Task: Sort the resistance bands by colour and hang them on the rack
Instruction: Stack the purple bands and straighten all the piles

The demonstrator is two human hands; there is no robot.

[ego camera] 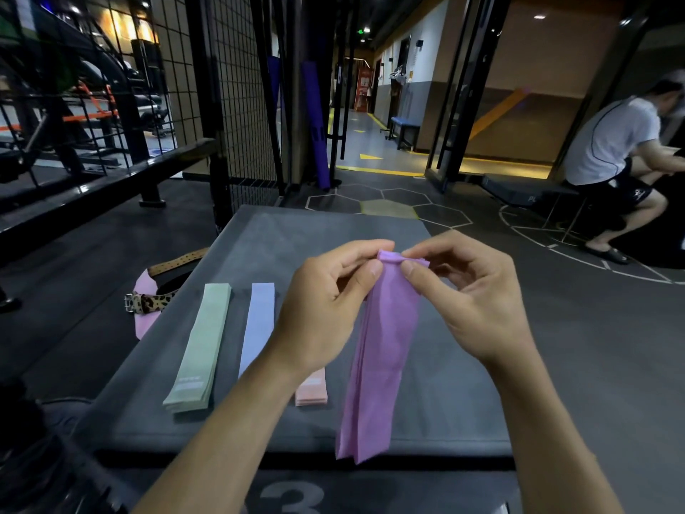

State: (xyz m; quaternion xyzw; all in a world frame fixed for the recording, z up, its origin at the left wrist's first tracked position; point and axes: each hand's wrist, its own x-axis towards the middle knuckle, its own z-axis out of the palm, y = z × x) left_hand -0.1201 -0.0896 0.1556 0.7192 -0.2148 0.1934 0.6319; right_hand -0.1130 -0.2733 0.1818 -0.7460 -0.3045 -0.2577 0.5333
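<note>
Over grey box (437, 409): both hands pinch purple band's (385, 343) top.
L hand (326, 306) & R hand (470, 294) grip w/ thumb + fingers; band hangs at 6 o'clock. Green band (200, 346), blue band (259, 324), pink band (312, 391) lie flat at 9.

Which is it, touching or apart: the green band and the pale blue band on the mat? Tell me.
Apart. The head view shows a strip of bare grey mat between the green band and the pale blue band along their whole length.
</note>
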